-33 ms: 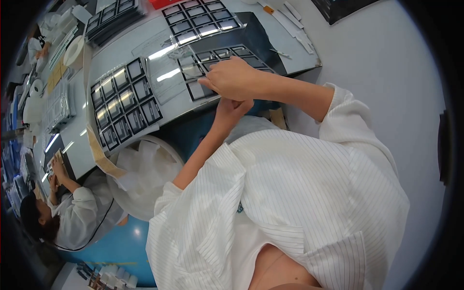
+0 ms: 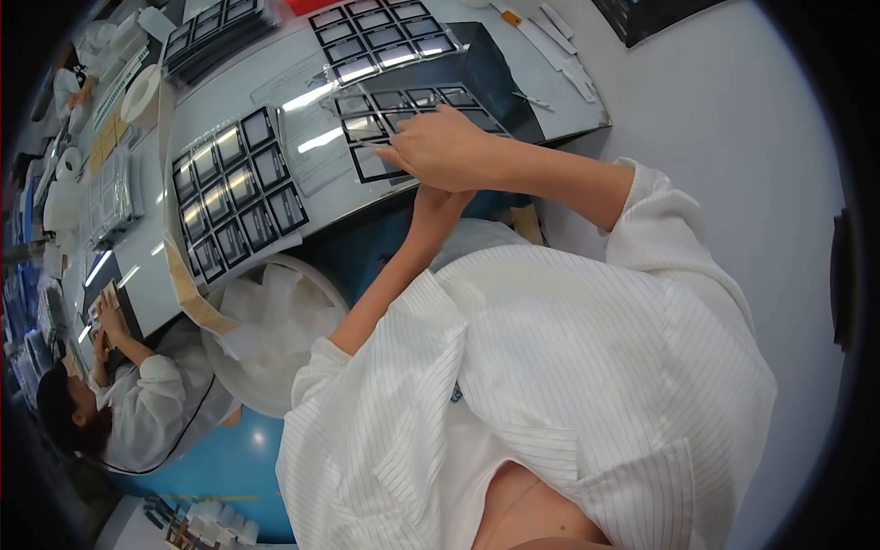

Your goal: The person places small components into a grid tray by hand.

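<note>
A sheet of black rectangular frames in a grid [image 2: 370,167] lies at the table's near edge, partly covered by my hands. Over it, my right hand [image 2: 442,147] is closed, with a thin, pale, pointed tool [image 2: 369,144] sticking out from its fingers toward the left. The tool looks like tweezers, though most of it is hidden. Below and partly behind the right hand, my left hand [image 2: 438,203] is at the table edge, by the sheet's near side. Its fingers are hidden under the right hand.
Similar frame sheets lie to the left [image 2: 240,192] and farther back [image 2: 380,38]; a stack [image 2: 213,37] stands back left. Scissors [image 2: 533,101] and pale strips [image 2: 561,57] lie at the right. A lined white bin [image 2: 275,330] stands below the table. Another person [image 2: 151,403] works at left.
The sheet of frames under my hands has shifted slightly away from me. My left hand has slid a little farther under the right, which stays nearly still.
</note>
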Motion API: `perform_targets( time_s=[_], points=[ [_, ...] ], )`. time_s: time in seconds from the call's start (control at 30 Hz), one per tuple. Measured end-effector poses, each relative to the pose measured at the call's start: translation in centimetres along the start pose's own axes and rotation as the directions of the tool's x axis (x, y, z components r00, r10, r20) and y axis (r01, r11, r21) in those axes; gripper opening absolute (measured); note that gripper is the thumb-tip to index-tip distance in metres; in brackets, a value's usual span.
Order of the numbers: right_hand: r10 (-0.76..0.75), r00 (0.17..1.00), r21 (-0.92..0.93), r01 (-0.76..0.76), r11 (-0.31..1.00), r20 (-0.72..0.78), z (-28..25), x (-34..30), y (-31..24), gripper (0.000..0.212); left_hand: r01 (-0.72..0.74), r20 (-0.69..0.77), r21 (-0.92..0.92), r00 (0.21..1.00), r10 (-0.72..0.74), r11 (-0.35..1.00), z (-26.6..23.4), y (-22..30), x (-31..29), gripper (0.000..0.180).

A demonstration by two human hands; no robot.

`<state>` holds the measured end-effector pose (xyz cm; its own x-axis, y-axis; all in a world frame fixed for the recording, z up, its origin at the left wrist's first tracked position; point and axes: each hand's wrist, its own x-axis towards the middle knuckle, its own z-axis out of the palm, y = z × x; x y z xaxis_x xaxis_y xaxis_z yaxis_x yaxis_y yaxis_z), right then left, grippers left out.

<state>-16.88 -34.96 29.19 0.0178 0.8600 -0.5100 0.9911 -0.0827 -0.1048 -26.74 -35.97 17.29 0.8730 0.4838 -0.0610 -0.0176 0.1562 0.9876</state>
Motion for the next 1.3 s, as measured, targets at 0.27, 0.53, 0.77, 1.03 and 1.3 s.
perform_targets(
  time_s=[0.27, 0.53, 0.77, 1.03, 1.3],
  points=[
    [-0.156, 0.726, -0.260, -0.032, 0.965, -0.669, 7.6, -0.9, 6.4, 0.040, -0.140, -0.157, -0.503, 0.985, 0.070, 0.853, 0.5, -3.4, 1.2, 0.026],
    [-0.241, 0.940, 0.229, 0.296, 0.927, -0.243, 1.2, -1.3, 9.6, 0.030, 0.094, -0.057, -0.326, 0.991, -0.119, 0.941, -3.1, -13.4, -4.3, 0.044],
    [-0.119, 0.986, 0.097, 0.130, 0.987, -0.116, 5.9, -4.4, 4.7, 0.054, 0.375, 0.117, -0.397, 0.926, -0.359, 0.838, -15.2, -6.7, -2.0, 0.025],
    [-0.285, 0.944, 0.615, 0.127, 0.778, 0.166, 9.5, -0.2, 9.5, 0.071, 0.461, 0.128, -0.021, 0.881, -0.454, 0.887, -12.8, -8.7, 0.5, 0.034],
    [-0.449, 0.845, 0.810, 0.033, 0.585, 0.290, 1.8, -1.5, 13.6, 0.059, 0.361, 0.090, -0.032, 0.930, -0.357, 0.932, -12.1, -5.3, 3.8, 0.022]
  ],
)
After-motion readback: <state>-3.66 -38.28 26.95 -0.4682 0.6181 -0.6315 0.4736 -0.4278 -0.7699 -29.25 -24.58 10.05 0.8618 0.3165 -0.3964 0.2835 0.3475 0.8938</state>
